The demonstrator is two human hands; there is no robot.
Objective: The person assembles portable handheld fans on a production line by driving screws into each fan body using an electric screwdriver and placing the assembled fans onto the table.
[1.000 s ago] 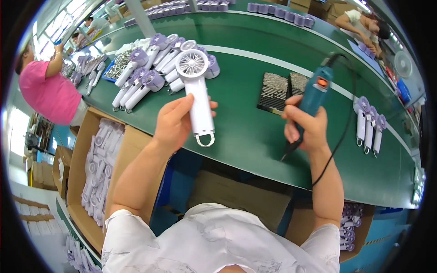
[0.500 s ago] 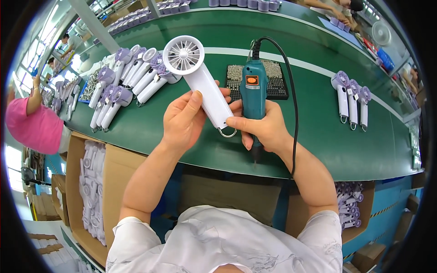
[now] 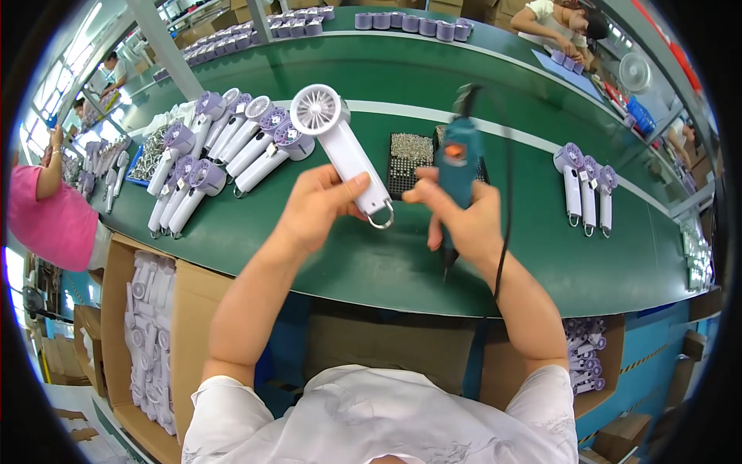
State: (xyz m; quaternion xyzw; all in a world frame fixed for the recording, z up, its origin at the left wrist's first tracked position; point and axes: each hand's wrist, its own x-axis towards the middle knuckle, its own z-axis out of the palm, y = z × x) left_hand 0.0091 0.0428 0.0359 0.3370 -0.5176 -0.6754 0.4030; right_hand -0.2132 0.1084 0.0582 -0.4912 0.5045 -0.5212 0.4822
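3 fans [image 3: 585, 185] at right.

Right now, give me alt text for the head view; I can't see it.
The left hand holds a white handheld fan by its handle, while the right hand grips a teal electric screwdriver, tip down, above a green workbench. More fans lie in rows to the left.

Smooth, slightly glossy white plastic on the handheld fan [image 3: 345, 152], with a bright metal loop [image 3: 379, 221] at its end. Teal plastic on the electric screwdriver [image 3: 457, 166], black rubbery cord [image 3: 506, 224]. Matt green belt [image 3: 325, 255]. Shiny metal screws [image 3: 410, 155]. Rough brown cardboard boxes [image 3: 193, 309].
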